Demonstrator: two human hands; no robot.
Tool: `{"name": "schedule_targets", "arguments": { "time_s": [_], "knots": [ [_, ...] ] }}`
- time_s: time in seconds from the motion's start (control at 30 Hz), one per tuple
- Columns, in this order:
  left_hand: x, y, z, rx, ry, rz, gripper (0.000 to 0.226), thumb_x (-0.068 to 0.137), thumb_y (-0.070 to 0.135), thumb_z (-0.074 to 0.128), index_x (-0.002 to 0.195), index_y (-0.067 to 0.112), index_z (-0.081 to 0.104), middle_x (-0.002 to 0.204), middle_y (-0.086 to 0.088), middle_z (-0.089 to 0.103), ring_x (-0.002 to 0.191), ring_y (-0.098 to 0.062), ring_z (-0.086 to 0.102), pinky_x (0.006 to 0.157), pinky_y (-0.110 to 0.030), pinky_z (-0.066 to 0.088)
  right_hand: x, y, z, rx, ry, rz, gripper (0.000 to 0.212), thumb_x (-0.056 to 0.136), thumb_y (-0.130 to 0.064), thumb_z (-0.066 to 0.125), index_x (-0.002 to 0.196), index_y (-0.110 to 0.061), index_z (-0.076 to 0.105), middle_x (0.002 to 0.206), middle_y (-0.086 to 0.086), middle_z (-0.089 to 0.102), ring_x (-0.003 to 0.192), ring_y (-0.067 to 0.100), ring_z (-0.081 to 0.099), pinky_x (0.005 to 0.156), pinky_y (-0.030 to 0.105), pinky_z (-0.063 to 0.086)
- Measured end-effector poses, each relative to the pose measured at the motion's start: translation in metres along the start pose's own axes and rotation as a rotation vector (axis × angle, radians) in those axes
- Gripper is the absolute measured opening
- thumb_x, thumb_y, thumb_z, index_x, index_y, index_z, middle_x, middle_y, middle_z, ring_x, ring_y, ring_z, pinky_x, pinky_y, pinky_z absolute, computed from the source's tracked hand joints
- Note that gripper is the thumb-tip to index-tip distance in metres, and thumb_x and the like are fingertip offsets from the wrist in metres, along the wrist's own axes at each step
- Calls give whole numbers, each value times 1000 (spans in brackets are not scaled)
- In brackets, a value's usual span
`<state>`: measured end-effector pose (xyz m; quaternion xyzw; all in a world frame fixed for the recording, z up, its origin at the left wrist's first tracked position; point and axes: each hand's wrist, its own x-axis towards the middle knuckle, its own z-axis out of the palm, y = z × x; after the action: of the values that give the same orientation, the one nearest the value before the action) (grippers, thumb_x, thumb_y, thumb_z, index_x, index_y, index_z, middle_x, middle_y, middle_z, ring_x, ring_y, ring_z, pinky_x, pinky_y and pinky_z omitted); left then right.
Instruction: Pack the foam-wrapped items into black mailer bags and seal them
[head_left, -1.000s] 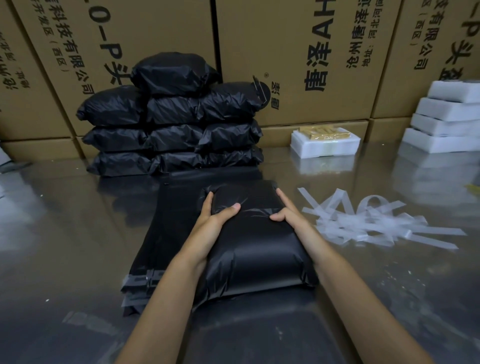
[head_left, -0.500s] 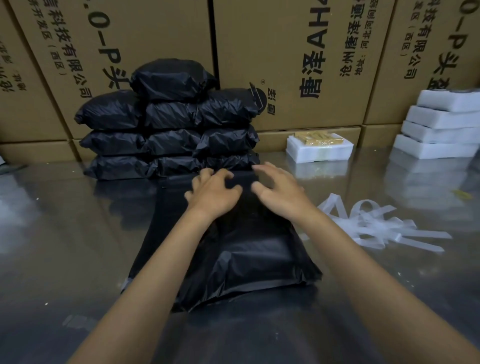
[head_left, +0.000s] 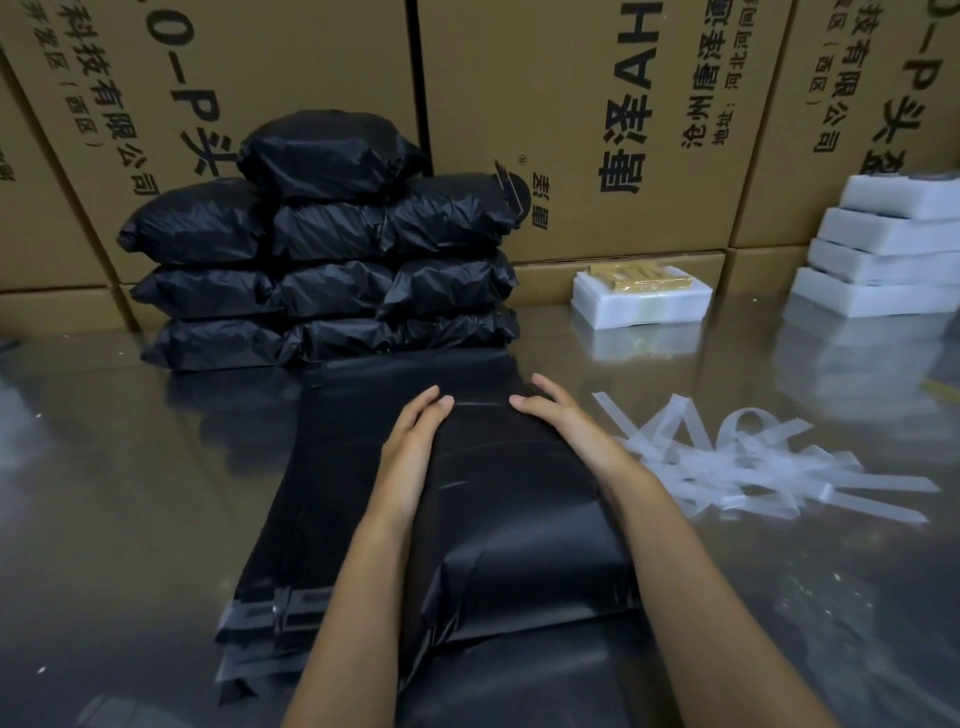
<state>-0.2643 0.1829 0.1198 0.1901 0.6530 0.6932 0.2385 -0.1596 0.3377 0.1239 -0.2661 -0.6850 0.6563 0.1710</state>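
A filled black mailer bag (head_left: 519, 499) lies in front of me on a stack of flat empty black mailer bags (head_left: 322, 467). My left hand (head_left: 415, 447) presses flat on the bag's left side, fingers straight. Across from it, my right hand (head_left: 561, 421) lies flat on the bag's right side near the far end. Between the two thumbs the bag's folded flap is smooth. A foam-wrapped item (head_left: 641, 296) with a gold part on top sits at the back. More white foam-wrapped items (head_left: 883, 260) are stacked at the far right.
A pile of packed black bags (head_left: 327, 249) stands at the back left against large cardboard boxes (head_left: 623, 104). Loose clear peel-off strips (head_left: 753, 467) lie to the right of the bag. The table (head_left: 104, 493) is shiny metal.
Both hands slid from on top of the bag's far end back and outward to its left and right sides, fingers flattening along the folded flap.
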Motion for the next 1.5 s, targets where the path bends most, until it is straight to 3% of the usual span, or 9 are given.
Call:
{"name": "schedule_targets", "arguments": {
  "time_s": [0.27, 0.47, 0.57, 0.67, 0.8, 0.93, 1.03, 1.2, 1.5],
  "knots": [
    [-4, 1, -4, 128, -14, 73, 44, 94, 54, 54, 136, 41, 54, 137, 17, 53, 123, -4, 50, 91, -22, 37, 1, 9, 2, -30, -26, -88, 60, 100, -31, 53, 155, -25, 30, 156, -3, 33, 113, 2, 46, 81, 7, 41],
    [-36, 20, -24, 298, -184, 13, 88, 63, 86, 65, 140, 64, 30, 124, 39, 38, 110, 14, 43, 88, -19, 37, -55, -22, -19, -232, -52, -90, 89, 67, -87, 64, 146, -57, 35, 157, -22, 31, 139, 2, 34, 105, 28, 33],
    [-60, 10, -29, 323, -276, -41, 115, 50, 86, 74, 144, 65, 12, 106, 50, 37, 94, 26, 46, 82, -13, 41, -92, -3, -8, -326, -88, -201, 104, 53, -93, 66, 144, -67, 23, 157, -33, 20, 141, -8, 26, 106, 20, 29],
    [-75, -5, -23, 233, -262, -72, 121, 53, 80, 78, 147, 62, 4, 110, 45, 44, 99, 16, 55, 78, -16, 45, -108, 20, 4, -154, -38, -229, 102, 56, -80, 77, 143, -67, 25, 147, -39, 35, 129, -18, 40, 107, 20, 38],
    [-83, -14, -12, 0, -150, -45, 108, 61, 62, 81, 149, 56, 19, 125, 28, 56, 110, -1, 61, 93, -28, 50, -111, 21, 9, 99, 28, -79, 102, 61, -63, 83, 148, -55, 32, 129, -27, 59, 110, -2, 64, 95, 26, 52],
    [-89, -7, -9, -20, -127, -67, 109, 60, 59, 82, 152, 45, 26, 136, 10, 57, 119, -15, 60, 106, -41, 45, -115, 13, 8, 77, 32, -28, 79, 73, -56, 81, 144, -44, 47, 119, -21, 68, 105, 4, 68, 95, 28, 53],
    [-94, -5, -10, 110, -49, -98, 109, 57, 72, 75, 151, 31, 37, 144, 5, 52, 125, -21, 55, 107, -40, 43, -124, 10, 11, 10, 91, 23, 47, 73, -61, 79, 113, -38, 69, 93, -21, 76, 82, -2, 71, 68, 12, 53],
    [-102, -5, -10, 276, -32, -78, 107, 56, 88, 62, 146, 34, 44, 160, 4, 28, 144, -22, 32, 115, -47, 32, -134, 15, 14, 24, 123, 14, 25, 76, -65, 73, 93, -51, 62, 80, -32, 69, 72, -11, 65, 56, 5, 45],
    [-77, 72, -4, 38, -178, 58, 73, 65, 66, 79, 132, 52, 53, 121, 22, 66, 106, -4, 66, 90, -32, 53, -108, -43, -17, -15, -189, -241, 96, 60, -60, 90, 141, -55, 39, 128, -25, 64, 116, 2, 64, 98, 29, 52]
  ]
}}
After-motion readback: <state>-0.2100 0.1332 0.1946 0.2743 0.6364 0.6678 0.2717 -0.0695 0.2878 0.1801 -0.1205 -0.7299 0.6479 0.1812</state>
